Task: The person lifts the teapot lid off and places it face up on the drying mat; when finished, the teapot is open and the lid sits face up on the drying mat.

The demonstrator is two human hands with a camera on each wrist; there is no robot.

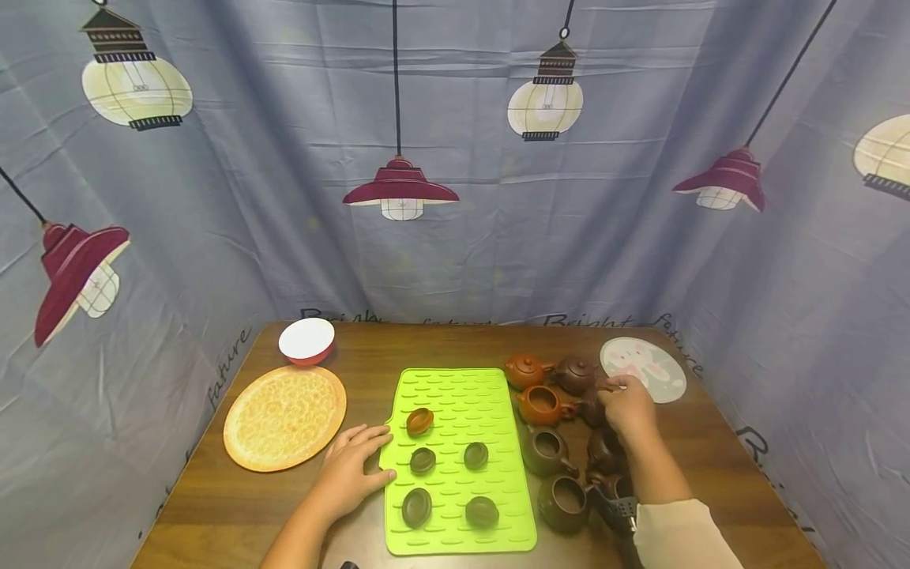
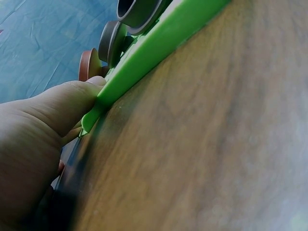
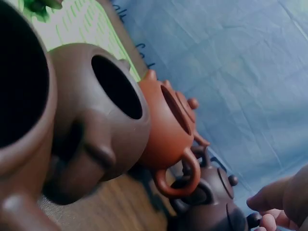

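Note:
My right hand [image 1: 629,407] is over the dark teapots at the right, with thumb and fingertips pinching the knob of a teapot lid [image 3: 254,220]. That lid's dark teapot [image 3: 211,217] is partly hidden under the hand. On the table at the left, my left hand [image 1: 350,472] lies with fingers spread, and its thumb touches the edge of the green mat [image 1: 455,387]. The mat bears an orange-brown lid [image 1: 419,422] and several dark lids [image 1: 482,512], set apart. Beside the mat stand an orange teapot without its lid [image 1: 542,405] and open dark teapots [image 1: 566,502].
Behind the open orange teapot are a lidded orange teapot [image 1: 524,368] and a lidded dark one [image 1: 577,374]. An oval patterned mat [image 1: 657,367] lies at the back right. To the left are a round pizza-print mat [image 1: 284,419] and a red-and-white bowl [image 1: 307,341]. Curtains enclose the table.

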